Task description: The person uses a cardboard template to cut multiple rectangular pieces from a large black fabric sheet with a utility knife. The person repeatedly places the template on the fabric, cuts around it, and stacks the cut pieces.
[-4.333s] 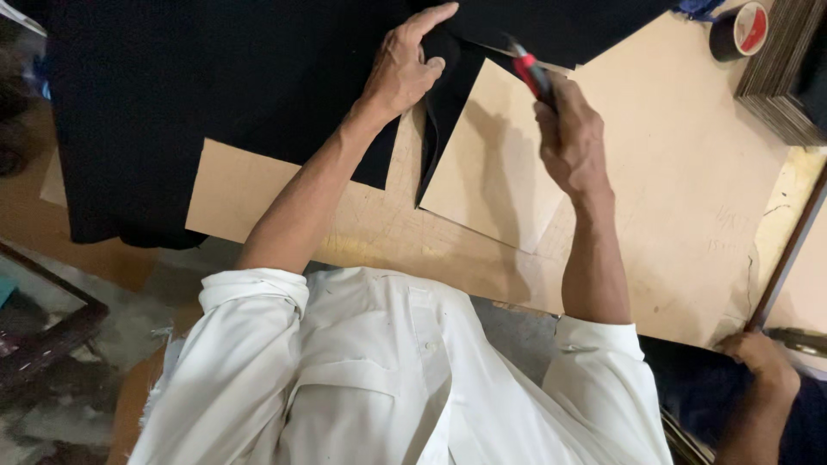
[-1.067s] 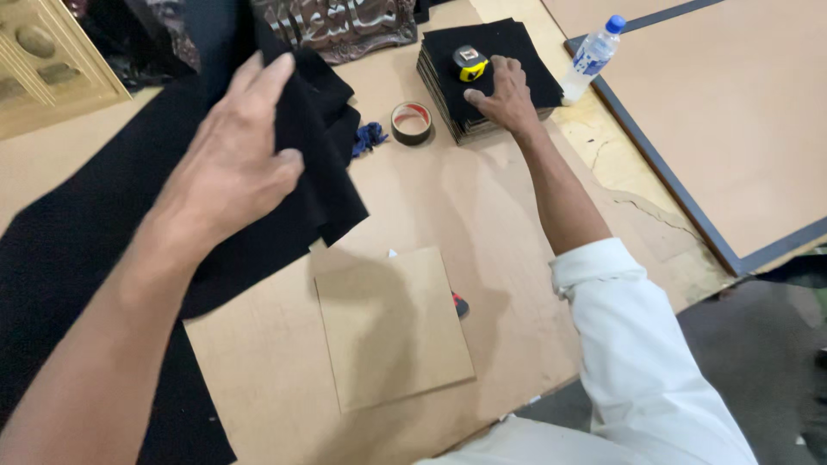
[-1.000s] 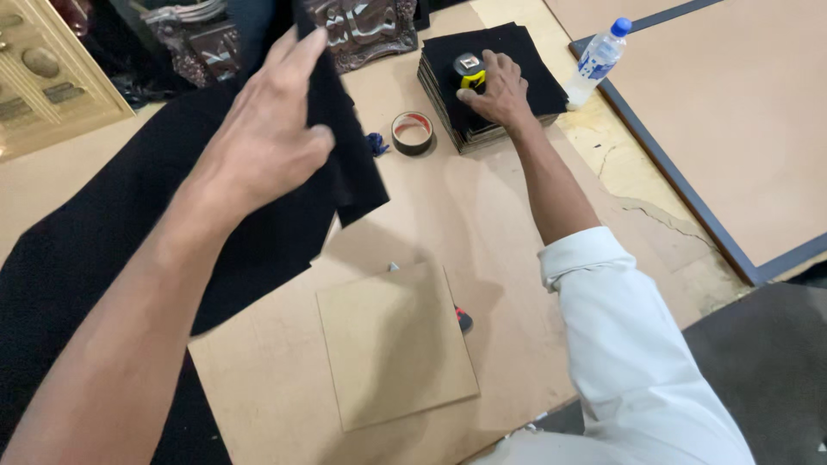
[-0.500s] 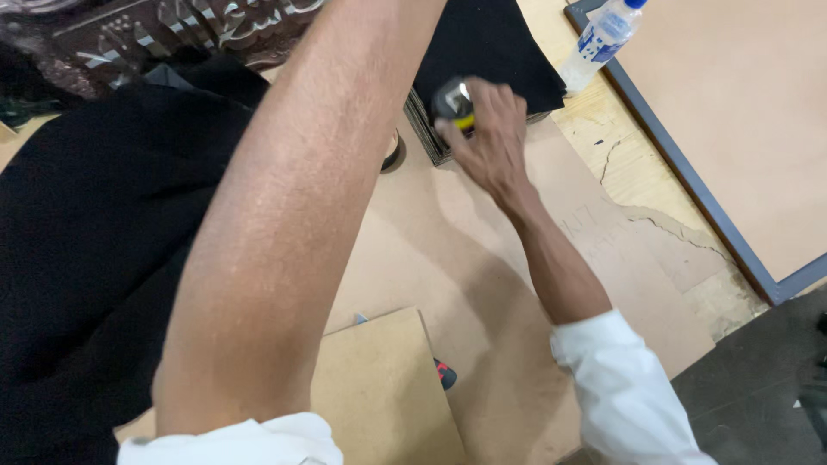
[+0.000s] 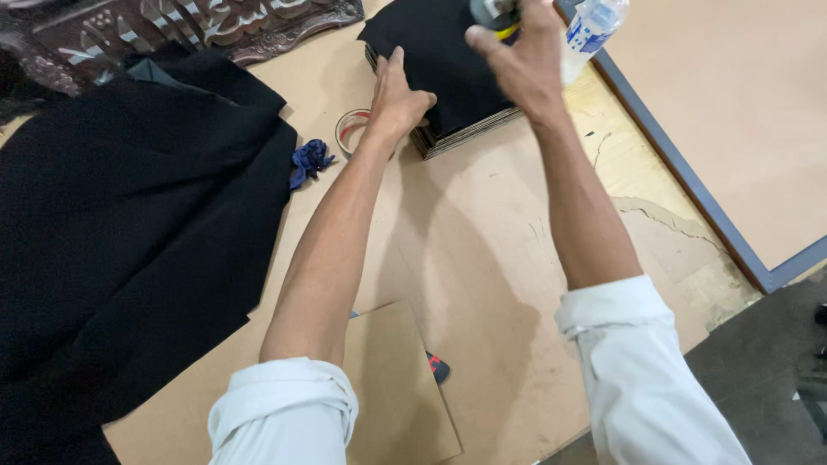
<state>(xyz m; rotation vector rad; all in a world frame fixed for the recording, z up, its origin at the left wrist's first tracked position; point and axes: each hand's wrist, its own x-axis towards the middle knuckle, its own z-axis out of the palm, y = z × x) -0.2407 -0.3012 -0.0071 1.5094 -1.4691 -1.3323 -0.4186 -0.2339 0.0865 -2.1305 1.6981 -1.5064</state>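
Since half a second ago my left arm has swung clear of the lens and the left hand [image 5: 398,96] now lies on the stack of black-covered boards [image 5: 444,69] at the top centre of the frame, while the right hand [image 5: 515,53] has lifted the tape measure [image 5: 494,12] off that stack. I judge the tape measure to be a small, dense, hard-cased thing with a smooth shell, best held wrapped around its body, which is how the right fingers are closed on it now, raised just above the stack's far corner. The stack looks stiff and fairly heavy as a block, its cloth face soft and a little slippery; its edges would be the place to grasp. My left fingers are spread flat and open on the near left corner, pressing rather than gripping. Both forearms reach straight up the frame, sleeves rolled. A roll of tape [image 5: 351,131] sits just left of the stack, a plastic bottle [image 5: 593,26] at its right, black cloth [image 5: 129,224] spread at left.
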